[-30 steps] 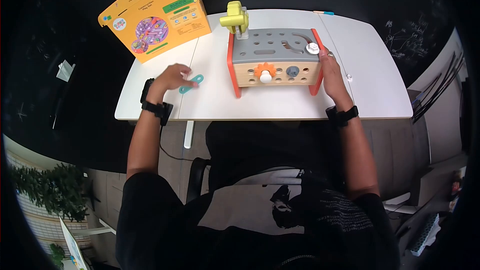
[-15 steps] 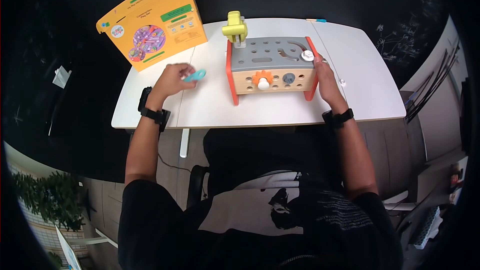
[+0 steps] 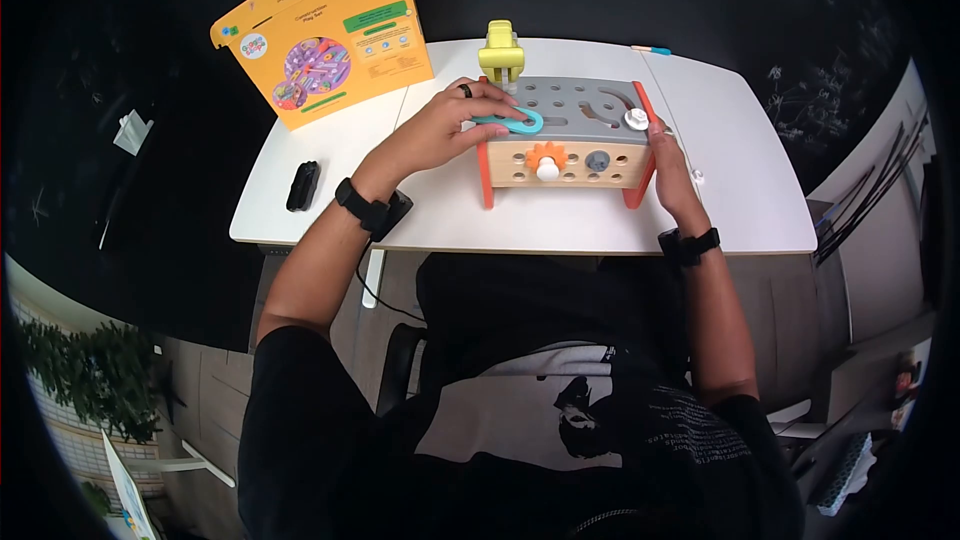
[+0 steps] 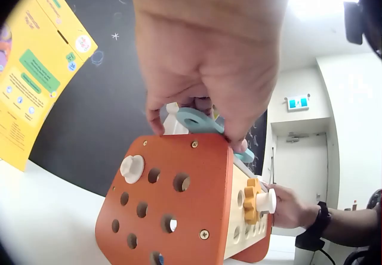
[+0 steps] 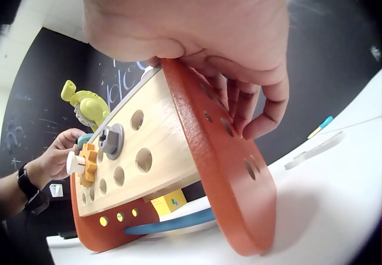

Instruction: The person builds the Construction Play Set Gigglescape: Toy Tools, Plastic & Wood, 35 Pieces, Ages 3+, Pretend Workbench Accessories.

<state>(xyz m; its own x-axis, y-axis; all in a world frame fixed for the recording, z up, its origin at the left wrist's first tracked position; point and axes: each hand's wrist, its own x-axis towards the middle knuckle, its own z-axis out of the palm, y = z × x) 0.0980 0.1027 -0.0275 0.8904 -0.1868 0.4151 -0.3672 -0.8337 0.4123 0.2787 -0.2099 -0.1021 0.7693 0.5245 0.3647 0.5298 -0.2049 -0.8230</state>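
Observation:
A toy workbench (image 3: 572,159) with a grey top and red end panels stands on the table. My left hand (image 3: 430,135) pinches a teal strip with holes (image 3: 527,122) low over the left end of the grey top. The left wrist view shows the strip's rounded, holed end (image 4: 197,120) between thumb and fingers. At the opposite end, my right hand (image 3: 672,170) grips the red end panel (image 5: 209,140), fingers bent against its outer face. On the front are an orange gear (image 3: 547,149) and a grey bolt (image 3: 598,161). A white knob (image 3: 636,118) sits beside my right fingertips.
Behind the workbench's left end rises a yellow-green toy vise (image 3: 501,55). The yellow box (image 3: 370,60) stands at the back left. A black case-like object (image 3: 303,186) lies front left, a small white piece (image 3: 698,177) at right, and a teal-capped marker (image 3: 652,50) at the back.
My left hand has picked up the teal strip from the table and carried it right, onto the workbench's left end. My right hand still holds the right panel.

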